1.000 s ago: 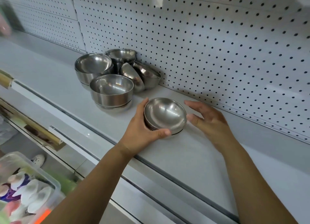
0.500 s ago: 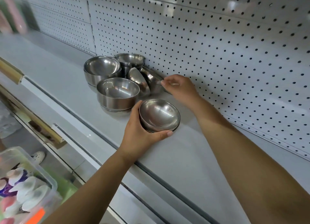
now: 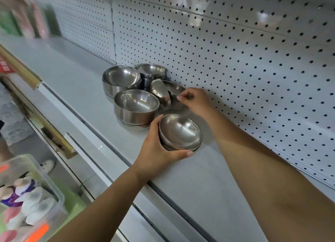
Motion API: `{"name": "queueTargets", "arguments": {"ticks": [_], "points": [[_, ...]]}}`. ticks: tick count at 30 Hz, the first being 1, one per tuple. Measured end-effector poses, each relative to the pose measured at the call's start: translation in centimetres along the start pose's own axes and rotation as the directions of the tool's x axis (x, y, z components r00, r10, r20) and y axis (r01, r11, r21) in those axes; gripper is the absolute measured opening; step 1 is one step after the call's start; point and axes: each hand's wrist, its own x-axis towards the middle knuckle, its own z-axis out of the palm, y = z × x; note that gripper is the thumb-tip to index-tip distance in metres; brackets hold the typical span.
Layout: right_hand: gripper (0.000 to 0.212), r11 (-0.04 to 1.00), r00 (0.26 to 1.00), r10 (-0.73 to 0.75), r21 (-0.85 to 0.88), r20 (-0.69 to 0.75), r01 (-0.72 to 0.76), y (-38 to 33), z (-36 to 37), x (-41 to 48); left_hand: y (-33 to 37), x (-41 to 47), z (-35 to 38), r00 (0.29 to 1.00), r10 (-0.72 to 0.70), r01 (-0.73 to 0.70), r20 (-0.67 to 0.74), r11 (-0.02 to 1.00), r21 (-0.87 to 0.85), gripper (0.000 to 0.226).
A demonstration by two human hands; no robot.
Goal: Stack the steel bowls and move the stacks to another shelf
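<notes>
On the grey shelf (image 3: 87, 89) my left hand (image 3: 155, 151) grips a small stack of nested steel bowls (image 3: 181, 131), tilted toward me. Behind it my right hand (image 3: 194, 100) pinches the rim of a tilted steel bowl (image 3: 174, 89) that leans by the pegboard. Another tilted bowl (image 3: 159, 91) lies just left of it. A bowl stack (image 3: 136, 106) stands in front, a second stack (image 3: 121, 80) to its left, and a third bowl (image 3: 150, 71) sits at the back.
The white pegboard wall (image 3: 235, 60) rises right behind the bowls. The shelf's front edge (image 3: 101, 147) runs diagonally below my left wrist. A clear plastic box of goods (image 3: 27, 196) sits on a lower level at bottom left. Blurred packages (image 3: 23, 19) stand at far left.
My right hand left the stack, reached back to the tilted bowl by the pegboard and now pinches its rim. My left hand still holds the near stack.
</notes>
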Motion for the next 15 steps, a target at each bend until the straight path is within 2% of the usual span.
{"name": "queueTargets", "arguments": {"ticks": [3, 7, 11, 15], "points": [[0.006, 1.000, 1.000, -0.008, 0.004, -0.022, 0.008, -0.1, 0.1, 0.3, 0.0, 0.1, 0.0, 1.000, -0.004, 0.004, 0.002, 1.000, -0.004, 0.123], [0.020, 0.999, 0.993, 0.007, 0.037, -0.116, -0.003, 0.1, 0.1, 0.7, 0.0, 0.1, -0.1, 1.000, 0.001, -0.001, 0.001, 1.000, -0.013, 0.121], [0.018, 0.979, 0.976, 0.056, 0.201, -0.212, -0.012, -0.4, -0.6, -0.3, 0.0, 0.1, 0.0, 1.000, -0.009, 0.009, -0.011, 0.999, -0.032, 0.120], [0.011, 0.953, 0.960, 0.015, 0.295, -0.278, 0.071, -1.6, -2.1, -2.1, 0.1, 0.2, -0.1, 1.000, -0.021, 0.020, -0.017, 0.998, -0.062, 0.119]]}}
